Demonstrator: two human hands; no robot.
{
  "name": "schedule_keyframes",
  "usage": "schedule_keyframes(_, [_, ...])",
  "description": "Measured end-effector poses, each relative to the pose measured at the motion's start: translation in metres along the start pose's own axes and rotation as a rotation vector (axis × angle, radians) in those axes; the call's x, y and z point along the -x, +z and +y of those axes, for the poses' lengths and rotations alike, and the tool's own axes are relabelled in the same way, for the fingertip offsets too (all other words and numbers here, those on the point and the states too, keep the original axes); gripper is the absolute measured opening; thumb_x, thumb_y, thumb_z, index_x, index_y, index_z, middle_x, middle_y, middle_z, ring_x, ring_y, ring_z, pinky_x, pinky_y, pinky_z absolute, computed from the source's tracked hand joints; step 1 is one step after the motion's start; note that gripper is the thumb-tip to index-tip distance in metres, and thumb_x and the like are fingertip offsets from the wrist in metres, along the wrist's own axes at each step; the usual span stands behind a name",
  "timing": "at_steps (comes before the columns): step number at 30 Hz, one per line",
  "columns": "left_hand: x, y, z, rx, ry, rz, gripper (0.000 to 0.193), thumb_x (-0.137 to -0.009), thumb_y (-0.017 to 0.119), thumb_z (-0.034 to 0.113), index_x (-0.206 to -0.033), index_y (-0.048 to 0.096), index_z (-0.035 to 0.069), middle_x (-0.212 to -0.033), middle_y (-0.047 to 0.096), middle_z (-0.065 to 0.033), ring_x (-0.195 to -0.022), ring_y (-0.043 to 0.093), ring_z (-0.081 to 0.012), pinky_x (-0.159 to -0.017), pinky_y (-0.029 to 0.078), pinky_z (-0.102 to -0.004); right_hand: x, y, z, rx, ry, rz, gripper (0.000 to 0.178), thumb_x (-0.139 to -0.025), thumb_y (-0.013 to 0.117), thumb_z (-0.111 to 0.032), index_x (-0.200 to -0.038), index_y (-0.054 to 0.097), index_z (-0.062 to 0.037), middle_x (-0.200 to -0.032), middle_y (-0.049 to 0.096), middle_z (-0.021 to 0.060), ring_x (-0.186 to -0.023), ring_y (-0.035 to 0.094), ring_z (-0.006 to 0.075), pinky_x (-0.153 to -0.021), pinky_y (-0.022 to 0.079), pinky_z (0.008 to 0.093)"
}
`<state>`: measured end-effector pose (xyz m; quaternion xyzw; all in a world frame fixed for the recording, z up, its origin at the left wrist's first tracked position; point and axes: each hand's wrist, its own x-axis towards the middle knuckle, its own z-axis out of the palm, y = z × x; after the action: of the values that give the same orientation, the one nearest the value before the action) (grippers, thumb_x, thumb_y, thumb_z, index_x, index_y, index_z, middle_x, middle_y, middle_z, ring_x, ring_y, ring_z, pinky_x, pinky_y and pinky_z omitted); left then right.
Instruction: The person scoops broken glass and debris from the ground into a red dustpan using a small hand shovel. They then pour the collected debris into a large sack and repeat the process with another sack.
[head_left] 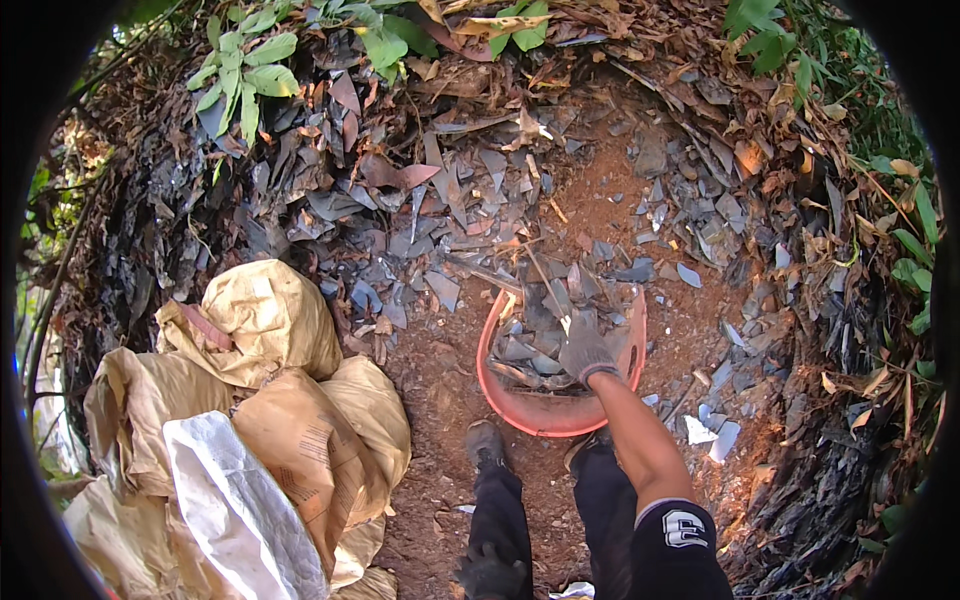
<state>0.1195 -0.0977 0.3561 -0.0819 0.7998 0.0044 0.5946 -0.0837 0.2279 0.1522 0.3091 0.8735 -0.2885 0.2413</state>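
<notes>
Basin (545, 417) of dark shards (518, 350), right hand (587, 350) over them.
Gloved fingers meet a thin rod (543, 275); their grip is unclear. Left hand (490, 572) is by the left leg (502, 515), its finger spread too dim to tell. Basin sits on soil (430, 420) just ahead of the shoes (487, 445), apparently for easy reach; sacks (275, 312) lie left.

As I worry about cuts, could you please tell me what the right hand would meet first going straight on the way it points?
Probably the grey shards in the red basin, just ahead of the right hand, though depth is unclear.
</notes>
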Motion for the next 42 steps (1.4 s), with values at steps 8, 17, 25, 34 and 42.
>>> schedule_keyframes(8, [0.001, -0.002, -0.001, -0.116, 0.069, 0.015, 0.081, -0.085, 0.067, 0.042, -0.149, 0.033, 0.005, -0.147, 0.038, -0.0276, -0.13, 0.044, -0.0473, -0.105, 0.037, -0.0641, 0.029, 0.032, 0.049, -0.334, 0.014, 0.298, 0.039, -0.084, 0.058, -0.016, -0.116, 0.05, 0.0052, -0.102, 0.063, 0.0327, -0.104, 0.059, 0.049, -0.086, 0.048, 0.0528])
schedule_keyframes(17, [-0.016, 0.01, -0.006, -0.194, 0.039, 0.103, 0.078, -0.07, 0.071, 0.051, -0.129, 0.05, 0.005, -0.133, 0.046, -0.0217, -0.124, 0.047, -0.0414, -0.098, 0.04, -0.057, 0.143, -0.013, 0.076, 0.044, 0.064, 0.081, 0.035, -0.089, 0.054, -0.016, -0.119, 0.047, -0.0009, -0.083, 0.065, 0.0313, -0.08, 0.064, 0.0502, -0.072, 0.051, 0.0577])
schedule_keyframes(25, [-0.017, 0.017, -0.014, -0.217, 0.07, 0.126, 0.079, -0.07, 0.07, 0.053, -0.13, 0.05, 0.006, -0.133, 0.046, -0.0225, -0.124, 0.046, -0.0416, -0.098, 0.039, -0.0579, 0.052, -0.028, 0.037, -0.202, 0.055, 0.339, 0.041, -0.094, 0.052, -0.024, -0.123, 0.043, 0.0032, -0.102, 0.062, 0.0379, -0.094, 0.062, 0.0524, -0.08, 0.051, 0.0557])
schedule_keyframes(34, [-0.011, 0.01, -0.005, -0.276, 0.03, 0.112, 0.076, -0.074, 0.069, 0.051, -0.132, 0.048, 0.007, -0.133, 0.046, -0.0197, -0.123, 0.046, -0.0394, -0.097, 0.039, -0.0563, -0.027, 0.008, -0.008, -0.024, 0.213, 0.105, 0.045, -0.087, 0.056, -0.016, -0.123, 0.046, 0.0089, -0.11, 0.064, 0.0351, -0.107, 0.063, 0.047, -0.09, 0.051, 0.0516])
schedule_keyframes(42, [-0.015, -0.003, -0.004, -0.231, 0.021, 0.045, 0.074, -0.075, 0.068, 0.052, -0.132, 0.05, 0.007, -0.135, 0.044, -0.0199, -0.128, 0.044, -0.0402, -0.099, 0.038, -0.0573, 0.014, 0.035, 0.004, -0.44, 0.17, 0.358, 0.033, -0.088, 0.055, -0.019, -0.111, 0.049, 0.0033, -0.102, 0.064, 0.0341, -0.099, 0.062, 0.05, -0.081, 0.049, 0.0532])
